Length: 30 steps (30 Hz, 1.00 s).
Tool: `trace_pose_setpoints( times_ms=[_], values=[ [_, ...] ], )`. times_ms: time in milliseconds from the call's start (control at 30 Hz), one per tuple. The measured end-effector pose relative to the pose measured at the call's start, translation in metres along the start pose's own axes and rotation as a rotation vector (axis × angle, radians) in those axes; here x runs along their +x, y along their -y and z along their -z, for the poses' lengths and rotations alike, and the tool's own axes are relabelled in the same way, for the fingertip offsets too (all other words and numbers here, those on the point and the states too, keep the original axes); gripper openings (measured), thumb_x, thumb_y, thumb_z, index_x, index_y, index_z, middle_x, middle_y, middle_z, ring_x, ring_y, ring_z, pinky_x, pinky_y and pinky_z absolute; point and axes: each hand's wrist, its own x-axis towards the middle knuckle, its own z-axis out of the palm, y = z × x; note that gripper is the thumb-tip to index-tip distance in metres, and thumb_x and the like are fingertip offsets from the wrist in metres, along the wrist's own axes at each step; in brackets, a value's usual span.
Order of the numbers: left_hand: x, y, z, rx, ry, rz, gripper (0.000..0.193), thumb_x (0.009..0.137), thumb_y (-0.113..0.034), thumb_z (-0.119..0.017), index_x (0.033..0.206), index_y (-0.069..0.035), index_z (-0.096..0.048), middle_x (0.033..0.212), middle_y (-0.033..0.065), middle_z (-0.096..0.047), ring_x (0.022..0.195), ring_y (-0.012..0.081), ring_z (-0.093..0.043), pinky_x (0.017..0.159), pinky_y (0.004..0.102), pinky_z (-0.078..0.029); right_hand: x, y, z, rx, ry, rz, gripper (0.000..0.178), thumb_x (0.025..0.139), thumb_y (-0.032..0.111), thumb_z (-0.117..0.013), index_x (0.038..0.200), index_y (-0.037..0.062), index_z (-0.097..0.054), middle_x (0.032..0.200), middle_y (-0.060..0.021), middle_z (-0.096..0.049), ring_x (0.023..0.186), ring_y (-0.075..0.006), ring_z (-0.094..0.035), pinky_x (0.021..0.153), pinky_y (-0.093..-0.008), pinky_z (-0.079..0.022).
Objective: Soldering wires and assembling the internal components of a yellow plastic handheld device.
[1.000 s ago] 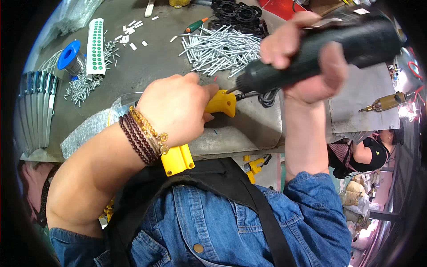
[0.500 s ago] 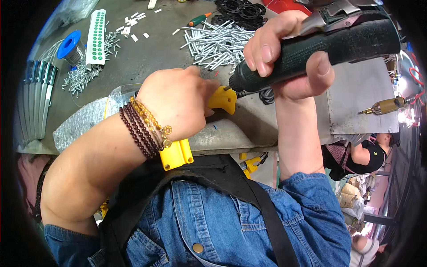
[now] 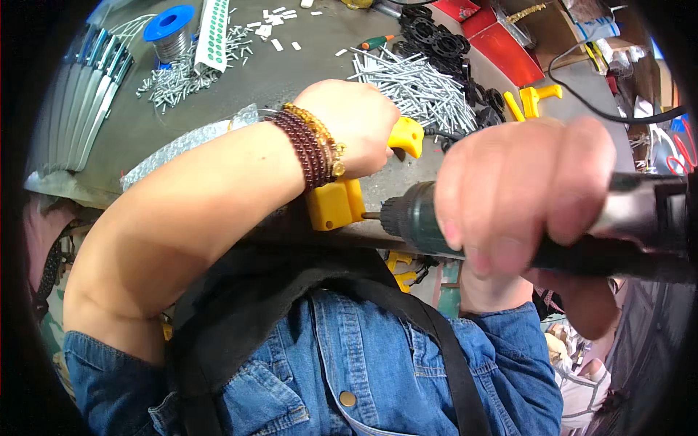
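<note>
Near the middle of the frame, the left hand (image 3: 355, 123) is grasping a yellow housing (image 3: 333, 206), which is showing beyond the fingertips and below the wrist. Right of centre, the right hand (image 3: 527, 192) is clutching a dark green power driver (image 3: 418, 218), its bit pointing at the housing's lower part. Upper right, a red box (image 3: 503, 51) is standing, contents unclear; upper left, a blue spool (image 3: 169, 22) is carrying silvery wire (image 3: 171, 49)
</note>
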Motion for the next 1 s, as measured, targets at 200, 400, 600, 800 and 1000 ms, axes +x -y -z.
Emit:
trace_pose_setpoints(
  times_ms=[200,400,600,800,1000],
  values=[
    [-0.004,-0.003,0.006,-0.081,0.021,0.005,0.026,0.08,-0.016,-0.061,0.099,-0.004,-0.074,0.1,0.0176,-0.072,0.096,0.0306,-0.07,0.084,0.0398,-0.056,-0.009,-0.046,-0.015,0.05,-0.18,0.295,0.052,0.075,0.032,-0.088,0.107,0.0051,-0.057,0.085,-0.0117,-0.07,0.07,-0.0245,-0.067,0.065,-0.0368,-0.052],
    [0.005,0.001,0.0,-0.048,0.056,-0.004,0.025,0.078,-0.015,-0.062,0.096,-0.004,-0.075,0.099,0.0162,-0.073,0.096,0.0291,-0.071,0.083,0.0391,-0.056,-0.001,-0.051,-0.01,0.134,-0.066,0.244,0.039,0.083,0.025,-0.081,0.107,0.0046,-0.058,0.09,-0.0136,-0.07,0.072,-0.0243,-0.068,0.064,-0.035,-0.052],
    [-0.001,0.006,-0.001,-0.071,0.015,-0.05,0.025,0.08,-0.018,-0.06,0.096,-0.006,-0.076,0.101,0.0158,-0.073,0.098,0.0301,-0.07,0.085,0.0397,-0.056,0.017,-0.024,0.0,-0.075,0.104,0.081,0.059,0.072,0.041,-0.089,0.106,0.002,-0.059,0.086,-0.0122,-0.069,0.069,-0.0235,-0.068,0.064,-0.0352,-0.054],
    [-0.005,0.003,0.005,-0.13,-0.002,-0.029,0.028,0.08,-0.027,-0.064,0.093,-0.006,-0.075,0.098,0.0171,-0.073,0.094,0.0308,-0.071,0.084,0.0413,-0.056,0.036,-0.034,-0.002,0.064,0.184,0.199,0.036,0.086,0.033,-0.077,0.089,-0.0007,-0.064,0.077,-0.0137,-0.068,0.062,-0.0225,-0.066,0.058,-0.0335,-0.055],
    [-0.006,0.003,0.002,-0.089,0.038,-0.04,0.032,0.083,-0.036,-0.064,0.094,-0.008,-0.075,0.1,0.0177,-0.073,0.093,0.0325,-0.071,0.082,0.0418,-0.056,0.048,-0.011,0.002,0.125,0.312,0.134,0.034,0.082,0.032,-0.082,0.084,0.0011,-0.066,0.076,-0.0102,-0.068,0.059,-0.0211,-0.065,0.057,-0.0319,-0.055]
  ],
)
